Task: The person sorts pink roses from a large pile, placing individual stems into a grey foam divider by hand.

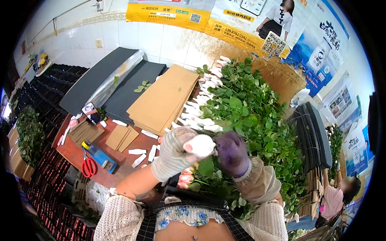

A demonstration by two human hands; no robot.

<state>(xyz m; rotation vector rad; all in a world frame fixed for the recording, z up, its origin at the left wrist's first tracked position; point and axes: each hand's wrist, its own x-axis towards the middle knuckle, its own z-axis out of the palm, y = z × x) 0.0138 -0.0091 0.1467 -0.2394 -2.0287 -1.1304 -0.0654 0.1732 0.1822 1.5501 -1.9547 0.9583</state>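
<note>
My left hand (175,147), in a striped knit glove, grips a rose (200,146) wrapped in a white sleeve. A pink bud tip shows at the sleeve's left end. My right hand (231,153), in a purple glove, is closed around the rose's stem just right of the sleeve; its fingers partly hide the stem. Beneath my hands lie unsleeved pink roses (185,180) with green leaves. Behind them, a long pile of leafy rose stems (250,102) has many white-sleeved heads (193,111) along its left edge. Loose white sleeves (138,151) lie on the red tabletop (120,162).
Left of the roses sit stacked brown cardboard sheets (164,99) and dark sheets (132,87). Red-handled scissors (89,167), a blue tape dispenser (101,158), small cardboard pieces (122,137) and a phone (92,113) are on the table. At right, a person (334,192) stands beyond black boards (316,135).
</note>
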